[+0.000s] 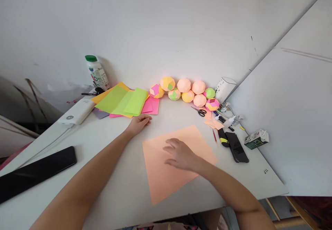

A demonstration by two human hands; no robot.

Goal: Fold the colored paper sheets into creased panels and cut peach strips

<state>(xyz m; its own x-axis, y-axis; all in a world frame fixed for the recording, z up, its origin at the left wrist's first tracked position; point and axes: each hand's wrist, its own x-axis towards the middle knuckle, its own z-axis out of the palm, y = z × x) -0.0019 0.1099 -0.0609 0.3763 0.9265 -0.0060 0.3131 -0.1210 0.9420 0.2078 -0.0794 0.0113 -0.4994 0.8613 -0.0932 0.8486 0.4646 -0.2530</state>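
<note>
A salmon-orange sheet of paper (166, 174) lies flat on the white table (114, 195), turned like a diamond. My right hand (180, 154) rests palm down on the sheet's middle, fingers spread and slightly blurred. My left hand (140, 123) lies on the bare table just beyond the sheet's far left corner, fingers loosely curled, holding nothing, close to a stack of coloured papers (121, 102) in green, yellow and pink.
Several folded paper balls (186, 91) line the wall. Scissors (199, 111), pens, a black phone (237, 147) and a small carton (256, 139) lie at right. A white bottle (97, 72), a white box (77, 111) and a black keyboard-like bar (36, 171) are at left.
</note>
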